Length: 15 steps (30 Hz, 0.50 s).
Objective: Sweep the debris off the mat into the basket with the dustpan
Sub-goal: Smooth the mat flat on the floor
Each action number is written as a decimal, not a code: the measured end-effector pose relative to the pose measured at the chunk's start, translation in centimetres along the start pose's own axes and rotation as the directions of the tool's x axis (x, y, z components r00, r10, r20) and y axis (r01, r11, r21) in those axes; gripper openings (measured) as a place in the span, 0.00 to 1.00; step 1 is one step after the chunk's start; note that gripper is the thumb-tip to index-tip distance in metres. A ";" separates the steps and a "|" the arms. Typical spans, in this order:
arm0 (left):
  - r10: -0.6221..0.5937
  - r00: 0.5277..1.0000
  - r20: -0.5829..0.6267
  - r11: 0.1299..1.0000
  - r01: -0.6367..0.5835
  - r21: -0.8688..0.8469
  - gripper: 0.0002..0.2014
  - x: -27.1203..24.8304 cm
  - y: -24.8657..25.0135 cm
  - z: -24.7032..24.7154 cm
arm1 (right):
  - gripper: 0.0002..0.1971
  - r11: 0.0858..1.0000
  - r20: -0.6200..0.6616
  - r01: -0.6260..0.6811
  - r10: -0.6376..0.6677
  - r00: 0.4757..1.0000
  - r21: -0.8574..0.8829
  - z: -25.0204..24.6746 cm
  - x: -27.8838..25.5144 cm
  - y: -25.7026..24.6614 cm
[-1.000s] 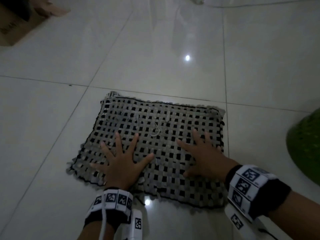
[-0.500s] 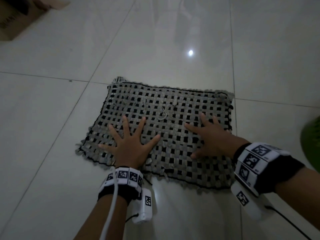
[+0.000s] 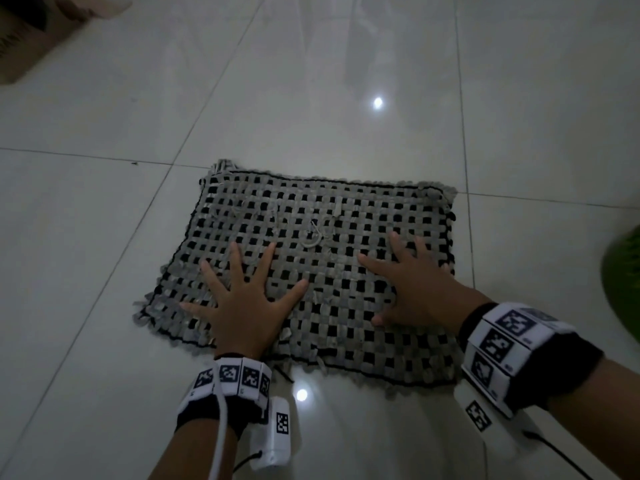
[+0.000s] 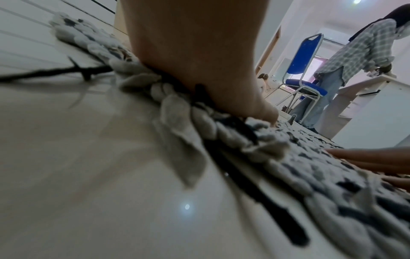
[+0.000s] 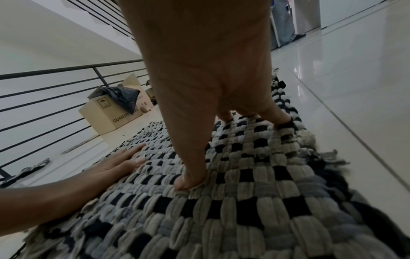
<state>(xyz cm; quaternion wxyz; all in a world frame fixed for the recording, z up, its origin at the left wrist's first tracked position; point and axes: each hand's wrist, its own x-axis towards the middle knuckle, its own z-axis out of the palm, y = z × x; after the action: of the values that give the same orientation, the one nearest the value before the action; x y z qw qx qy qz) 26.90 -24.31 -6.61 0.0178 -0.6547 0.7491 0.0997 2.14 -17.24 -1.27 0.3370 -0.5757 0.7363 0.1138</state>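
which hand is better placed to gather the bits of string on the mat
Right, by a small margin. Both hands lie flat on the mat. The string debris lies beyond them, near the middle, and the right hand reaches farther up than the left hand. The green basket is also on its side.

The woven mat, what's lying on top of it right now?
Both hands press flat on the mat: left hand, right hand. Pale string-like debris lies beyond them. Anything under the palms is hidden.

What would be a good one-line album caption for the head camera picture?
Both hands, left and right, pressed flat on a woven mat strewn with debris.
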 end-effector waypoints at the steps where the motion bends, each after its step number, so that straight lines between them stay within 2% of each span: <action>1: 0.001 1.000 -0.002 1.000 -0.001 0.001 0.44 -0.1 0.0 0.0 | 0.52 1.000 -0.004 -0.002 0.002 1.000 -0.009 0.1 0.0 0.0; 7: -0.016 1.000 0.025 0.998 0.015 0.054 0.40 -0.4 1.2 -0.7 | 0.49 0.996 -0.032 0.024 -0.026 0.999 -0.081 -0.2 0.0 0.1; 9: 0.094 0.995 -0.039 0.995 -0.092 0.032 0.35 -1.3 3.5 -0.8 | 0.44 0.994 -0.145 0.085 -0.093 0.985 -0.062 -1.7 0.3 0.9; 11: 0.216 0.976 -0.037 0.976 -0.216 -0.020 0.32 -2.7 6.2 0.2 | 0.36 0.985 -0.360 0.123 -0.159 0.919 -0.122 -3.4 0.8 2.1; 12: 0.233 0.972 -0.030 0.972 -0.234 -0.028 0.32 -3.3 7.4 1.1 | 0.33 0.975 -0.445 0.121 -0.192 0.874 -0.185 -4.2 1.2 2.9; 14: 0.190 0.981 -0.043 0.981 -0.191 -0.027 0.33 -3.8 8.3 2.3 | 0.31 0.951 -0.522 0.100 -0.246 0.816 -0.292 -5.0 2.4 3.9; 15: 0.172 0.984 -0.046 0.984 -0.173 -0.030 0.34 -3.7 8.5 2.7 | 0.31 0.947 -0.528 0.077 -0.241 0.814 -0.312 -5.1 3.0 4.5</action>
<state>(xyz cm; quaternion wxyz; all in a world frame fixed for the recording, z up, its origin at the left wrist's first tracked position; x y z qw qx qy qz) 18.81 -19.16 -7.64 -0.0183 -0.5895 0.8015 0.0993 -4.23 -20.98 -0.37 0.0313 -0.6848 0.7279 0.0129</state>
